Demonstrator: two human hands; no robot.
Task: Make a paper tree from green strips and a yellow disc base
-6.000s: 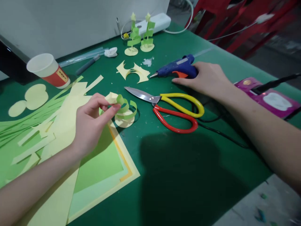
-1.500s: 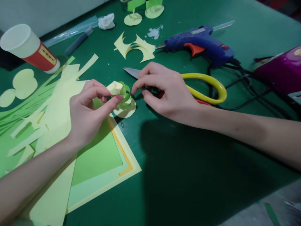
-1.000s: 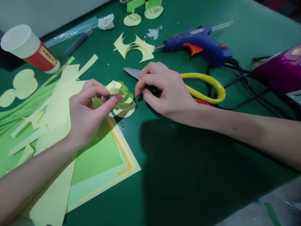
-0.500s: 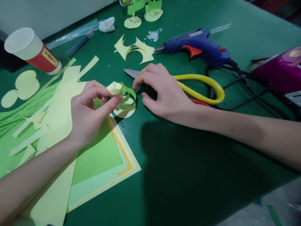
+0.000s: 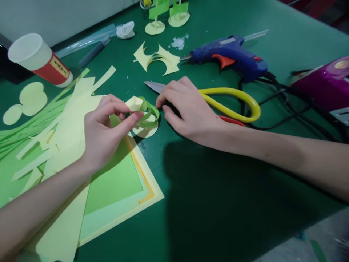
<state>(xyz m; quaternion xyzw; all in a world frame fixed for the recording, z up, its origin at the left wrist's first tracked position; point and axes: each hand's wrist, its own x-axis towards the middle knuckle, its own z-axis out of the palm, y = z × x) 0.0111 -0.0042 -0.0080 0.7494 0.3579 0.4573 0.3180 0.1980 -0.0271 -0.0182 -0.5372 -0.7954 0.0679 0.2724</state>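
My left hand (image 5: 109, 125) pinches a small paper piece between thumb and forefinger: a folded pale-yellow tip (image 5: 133, 103) with a curled green paper strip (image 5: 148, 123) attached. Just beneath it lies a pale-yellow paper disc (image 5: 145, 130); whether the two are joined I cannot tell. My right hand (image 5: 185, 109) has its thumb and forefinger drawn together at the right side of the green curl. Under that hand rest scissors (image 5: 231, 94) with yellow and red handles, their blade tip pointing left.
Cut strips and paper sheets (image 5: 114, 189) are heaped at left. Behind stand a paper cup (image 5: 51, 67) and small paper stands (image 5: 155, 27). Paper offcuts (image 5: 156, 58) lie by the nozzle of a blue glue gun (image 5: 229, 54). Black cables (image 5: 289, 98) and a purple object (image 5: 324, 83) are at right.
My right hand's thumb and forefinger have come closer together and nearer the green curl. My left hand keeps its pinch. The whole view has shifted slightly.
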